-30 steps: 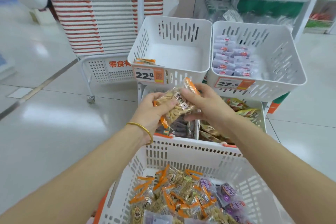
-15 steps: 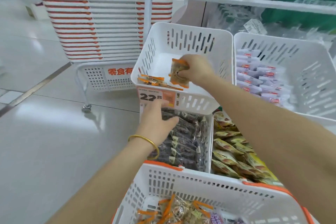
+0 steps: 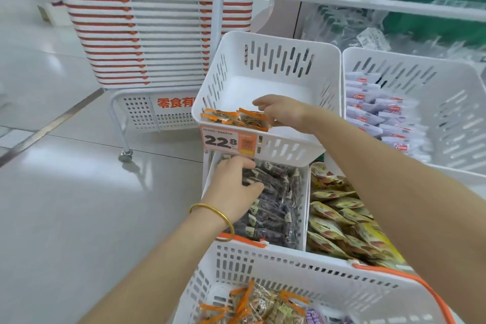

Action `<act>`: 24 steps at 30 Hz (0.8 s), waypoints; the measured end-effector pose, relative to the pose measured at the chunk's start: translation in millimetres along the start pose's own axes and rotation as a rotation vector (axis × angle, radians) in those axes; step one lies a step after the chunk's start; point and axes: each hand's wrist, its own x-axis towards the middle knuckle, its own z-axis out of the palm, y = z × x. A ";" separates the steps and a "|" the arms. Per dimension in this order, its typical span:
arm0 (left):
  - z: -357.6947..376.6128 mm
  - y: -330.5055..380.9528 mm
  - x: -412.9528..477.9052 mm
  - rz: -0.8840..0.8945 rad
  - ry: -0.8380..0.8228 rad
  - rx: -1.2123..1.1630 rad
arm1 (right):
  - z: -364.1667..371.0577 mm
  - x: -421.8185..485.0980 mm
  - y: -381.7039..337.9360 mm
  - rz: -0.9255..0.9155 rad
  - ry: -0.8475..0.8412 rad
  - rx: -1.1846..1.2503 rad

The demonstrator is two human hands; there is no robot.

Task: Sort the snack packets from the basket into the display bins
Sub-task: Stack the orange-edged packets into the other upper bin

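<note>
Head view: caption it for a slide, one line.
Right hand beside orange-edged packets in the upper bin; left hand rests on dark packets below.

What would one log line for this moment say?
step: placing orange packets in upper left bin | right hand: open beside packets | left hand: resting on dark packets | basket: packets remain

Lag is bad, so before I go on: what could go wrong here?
The orange packets lie at the front rim of the top bin; the right hand, if it pulls back low, might drag one over. The left hand on the dark packets could knock some out of place.
</note>
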 end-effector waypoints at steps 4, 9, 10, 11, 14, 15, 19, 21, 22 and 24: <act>-3.4 -9.0 -19.4 -0.045 -0.081 0.045 | -6.0 -41.2 -1.4 -0.146 0.203 -0.058; 9.7 -14.5 -58.3 -0.085 -0.306 0.259 | 35.5 -145.2 22.4 -0.335 0.304 0.303; 14.9 -16.9 -68.1 -0.099 -0.347 0.315 | 56.9 -163.7 39.5 -0.313 0.235 0.320; 20.1 -20.4 -77.4 -0.109 -0.377 0.362 | 80.4 -177.9 61.3 -0.254 0.147 0.309; 34.3 -33.8 -106.3 -0.145 -0.454 0.427 | 149.3 -200.9 128.5 0.001 -0.082 0.155; 37.1 -37.2 -115.4 -0.154 -0.482 0.456 | 167.0 -201.5 149.4 0.045 -0.122 0.075; 41.8 -48.6 -144.8 -0.170 -0.544 0.545 | 215.2 -198.4 210.7 0.138 -0.140 -0.063; 46.2 -53.2 -156.1 -0.202 -0.564 0.551 | 231.9 -196.4 234.4 0.167 -0.120 -0.203; 49.7 -54.9 -160.9 -0.215 -0.572 0.550 | 239.0 -196.2 244.1 0.166 -0.131 -0.318; 55.9 -56.4 -166.8 -0.217 -0.594 0.552 | 247.2 -194.6 255.8 0.113 -0.227 -0.537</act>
